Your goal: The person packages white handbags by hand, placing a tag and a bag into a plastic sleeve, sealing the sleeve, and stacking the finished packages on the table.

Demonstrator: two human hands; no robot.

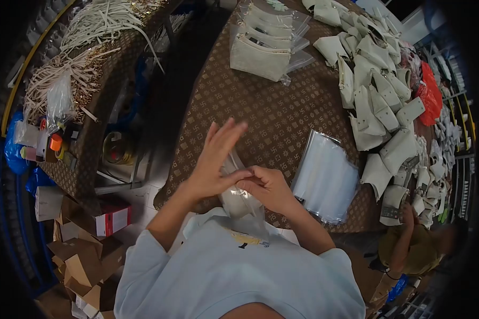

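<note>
A clear plastic bag [237, 205] with something pale inside hangs in front of my chest at the table's near edge. My right hand [270, 189] is closed, thumb and forefinger pinching the bag's upper edge. My left hand [215, 162] is open beside it, fingers stretched up and apart, its thumb reaching across to the right fingertips. Part of the bag is hidden behind my hands. Right of them lies a stack of flat clear plastic sleeves [324, 181]. Farther up the table, several cream pouches [261, 57] in clear bags overlap in a row.
Cream bags and flaps [375, 95] are heaped along the table's right side, near a red plastic bag [430, 94]. Another person [415, 247] works at the lower right. Pale straps [98, 26] cover the left table; cardboard boxes [82, 263] sit on the floor below.
</note>
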